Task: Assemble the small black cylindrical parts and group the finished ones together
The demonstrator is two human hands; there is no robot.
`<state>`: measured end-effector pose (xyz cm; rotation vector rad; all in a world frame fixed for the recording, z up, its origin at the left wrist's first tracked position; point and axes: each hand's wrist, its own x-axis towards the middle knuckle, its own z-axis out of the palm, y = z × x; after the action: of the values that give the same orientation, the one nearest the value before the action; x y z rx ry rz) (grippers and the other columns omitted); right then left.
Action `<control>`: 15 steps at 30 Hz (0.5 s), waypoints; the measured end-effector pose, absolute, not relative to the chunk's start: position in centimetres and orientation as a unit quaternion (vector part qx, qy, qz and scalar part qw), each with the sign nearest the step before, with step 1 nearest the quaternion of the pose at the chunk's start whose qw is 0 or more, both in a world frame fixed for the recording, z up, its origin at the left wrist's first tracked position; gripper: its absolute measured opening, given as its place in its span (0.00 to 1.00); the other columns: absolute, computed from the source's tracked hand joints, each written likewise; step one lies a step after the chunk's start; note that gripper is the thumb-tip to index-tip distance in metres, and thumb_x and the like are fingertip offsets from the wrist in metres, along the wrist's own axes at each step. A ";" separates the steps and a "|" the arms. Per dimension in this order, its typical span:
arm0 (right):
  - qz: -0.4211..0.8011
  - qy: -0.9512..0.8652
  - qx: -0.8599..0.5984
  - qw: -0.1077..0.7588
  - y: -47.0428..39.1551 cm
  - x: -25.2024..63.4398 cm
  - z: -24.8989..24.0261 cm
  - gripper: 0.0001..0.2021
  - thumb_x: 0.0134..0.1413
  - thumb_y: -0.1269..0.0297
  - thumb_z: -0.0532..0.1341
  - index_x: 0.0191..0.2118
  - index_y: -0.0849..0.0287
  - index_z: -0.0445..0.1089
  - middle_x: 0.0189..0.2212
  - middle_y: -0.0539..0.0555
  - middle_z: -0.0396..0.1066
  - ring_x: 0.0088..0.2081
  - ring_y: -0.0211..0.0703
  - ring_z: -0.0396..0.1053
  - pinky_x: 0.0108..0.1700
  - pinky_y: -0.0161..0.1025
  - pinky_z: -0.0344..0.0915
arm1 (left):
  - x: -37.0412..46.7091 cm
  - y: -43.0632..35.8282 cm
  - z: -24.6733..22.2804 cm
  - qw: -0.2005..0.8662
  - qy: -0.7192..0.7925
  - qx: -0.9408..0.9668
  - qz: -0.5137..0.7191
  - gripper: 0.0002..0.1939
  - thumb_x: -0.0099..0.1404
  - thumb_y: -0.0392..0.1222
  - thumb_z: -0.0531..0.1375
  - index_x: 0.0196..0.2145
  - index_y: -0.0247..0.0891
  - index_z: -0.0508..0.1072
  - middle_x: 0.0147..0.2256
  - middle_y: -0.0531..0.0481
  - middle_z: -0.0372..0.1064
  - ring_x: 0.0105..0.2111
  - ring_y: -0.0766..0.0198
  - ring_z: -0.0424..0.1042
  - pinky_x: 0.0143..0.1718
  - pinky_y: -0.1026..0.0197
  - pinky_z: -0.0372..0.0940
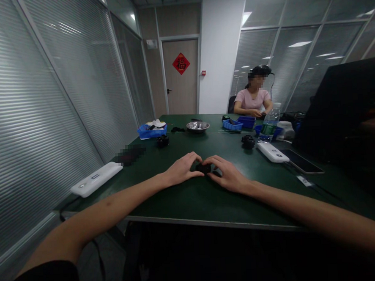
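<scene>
A small black part (203, 168) lies on the green table (178, 200), between my two hands near the middle. My left hand (184, 169) holds its left side, with fingers curved over the far edge and the thumb at the near edge. From the right, my right hand (226, 173) grips the same part with thumb and fingertips. Its finer shape is too dark to make out. Black round parts (162, 141) stand beyond my left hand, and similar ones (247, 142) beyond my right hand.
Farther back are a blue basket (152, 131), a metal bowl (197, 127), blue trays (232, 124) and a bottle (269, 125). White devices flank my arms, left (96, 179) and right (272, 152), beside a phone (299, 161). A person (253, 100) sits across; a dark screen-like object stands right.
</scene>
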<state>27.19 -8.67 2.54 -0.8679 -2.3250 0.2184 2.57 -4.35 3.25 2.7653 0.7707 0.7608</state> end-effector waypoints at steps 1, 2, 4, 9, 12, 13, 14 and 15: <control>0.082 -0.885 -0.330 0.319 -8.7 27.2 2.6 0.19 0.60 0.73 0.62 0.56 0.53 0.68 0.53 0.58 0.69 0.52 0.51 0.70 0.54 0.51 0.71 | 2.6 -4.4 3.3 0.086 0.260 0.926 0.262 0.24 0.69 0.58 0.62 0.52 0.37 0.70 0.49 0.42 0.68 0.51 0.53 0.69 0.53 0.52 0.66; 0.081 -0.885 -0.330 0.319 -8.7 27.2 2.6 0.19 0.60 0.73 0.62 0.56 0.53 0.68 0.53 0.58 0.69 0.52 0.51 0.70 0.54 0.51 0.71 | 2.6 -4.4 3.3 0.087 0.258 0.927 0.260 0.21 0.71 0.57 0.60 0.51 0.38 0.70 0.49 0.43 0.69 0.50 0.53 0.69 0.53 0.52 0.66; 0.081 -0.884 -0.330 0.320 -8.7 27.2 2.6 0.19 0.60 0.73 0.62 0.56 0.53 0.69 0.52 0.58 0.70 0.52 0.51 0.70 0.53 0.51 0.71 | 2.5 -4.3 3.5 0.092 0.249 0.933 0.241 0.18 0.74 0.55 0.57 0.52 0.39 0.71 0.49 0.43 0.69 0.51 0.54 0.69 0.54 0.52 0.66; 0.081 -0.880 -0.333 0.328 -8.6 27.3 2.4 0.18 0.60 0.72 0.63 0.56 0.53 0.69 0.52 0.57 0.70 0.51 0.50 0.71 0.52 0.50 0.72 | 2.3 -4.2 3.4 0.095 0.241 0.945 0.202 0.20 0.77 0.53 0.52 0.58 0.40 0.69 0.52 0.43 0.69 0.52 0.55 0.68 0.56 0.52 0.65; 0.076 -0.881 -0.332 0.329 -8.5 27.3 2.4 0.19 0.60 0.72 0.63 0.56 0.53 0.69 0.52 0.58 0.70 0.51 0.51 0.71 0.52 0.50 0.72 | 2.4 -4.1 3.1 0.083 0.248 0.941 0.214 0.27 0.71 0.58 0.60 0.60 0.40 0.66 0.53 0.42 0.68 0.53 0.52 0.68 0.56 0.50 0.65; 0.076 -0.882 -0.331 0.327 -8.5 27.2 2.4 0.19 0.60 0.72 0.63 0.56 0.53 0.69 0.52 0.58 0.70 0.51 0.51 0.70 0.53 0.50 0.72 | 2.4 -4.0 3.0 0.080 0.254 0.937 0.227 0.28 0.69 0.59 0.62 0.59 0.39 0.66 0.53 0.41 0.68 0.53 0.51 0.68 0.56 0.50 0.65; 0.076 -0.883 -0.331 0.324 -8.5 27.2 2.4 0.19 0.60 0.72 0.63 0.56 0.53 0.69 0.52 0.58 0.70 0.52 0.51 0.70 0.53 0.50 0.71 | 2.4 -3.9 2.9 0.079 0.260 0.932 0.241 0.28 0.68 0.59 0.63 0.57 0.39 0.67 0.52 0.41 0.68 0.53 0.51 0.69 0.55 0.50 0.66; 0.077 -0.884 -0.331 0.322 -8.5 27.2 2.5 0.19 0.60 0.72 0.63 0.56 0.53 0.69 0.52 0.58 0.70 0.52 0.51 0.70 0.53 0.50 0.71 | 2.4 -3.9 2.8 0.080 0.263 0.928 0.252 0.27 0.68 0.59 0.63 0.55 0.39 0.68 0.51 0.42 0.69 0.52 0.52 0.69 0.55 0.50 0.66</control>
<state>27.23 -8.50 2.47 -0.8689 -2.3213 0.2018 2.38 -3.87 2.84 2.7744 0.7864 0.7539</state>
